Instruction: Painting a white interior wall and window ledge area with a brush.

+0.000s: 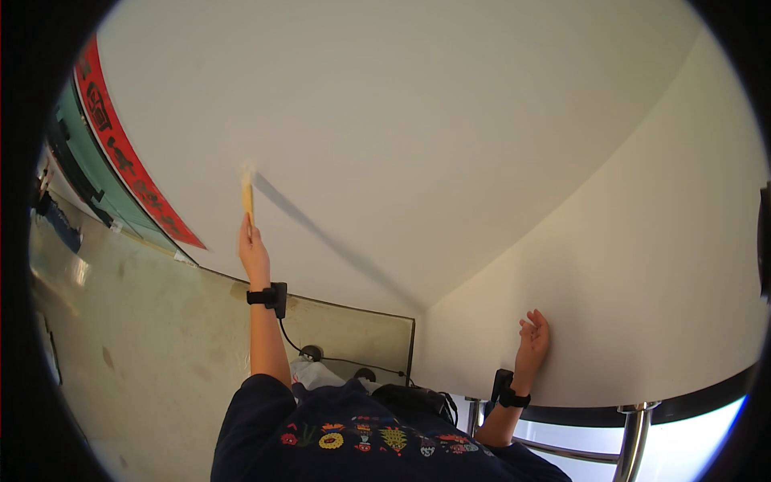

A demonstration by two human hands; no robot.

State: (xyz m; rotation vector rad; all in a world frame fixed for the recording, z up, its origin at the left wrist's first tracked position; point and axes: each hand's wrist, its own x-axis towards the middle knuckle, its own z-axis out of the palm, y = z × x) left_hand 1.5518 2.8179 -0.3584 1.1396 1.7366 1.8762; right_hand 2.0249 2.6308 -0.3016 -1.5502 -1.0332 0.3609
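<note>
My left hand point(254, 251) is closed around the slim yellow handle of a brush point(247, 201), held upright with the arm stretched out. The brush's pale, blurred bristle end is at the white wall point(418, 145), and a long shadow runs from it down to the right. Beside the adjoining white wall point(634, 265), my right hand point(534, 339) is raised with loosely bent fingers, somewhat apart, and holds nothing. Whether it touches that wall I cannot tell.
A red paper strip point(120, 149) with dark characters runs along the wall's left edge, near greenish glass point(92, 153). Below lies a pale, stained floor point(136, 345). Black devices point(279, 300) are strapped to my wrists; a cable hangs from the left one. Shiny metal tubing point(636, 442) stands at lower right.
</note>
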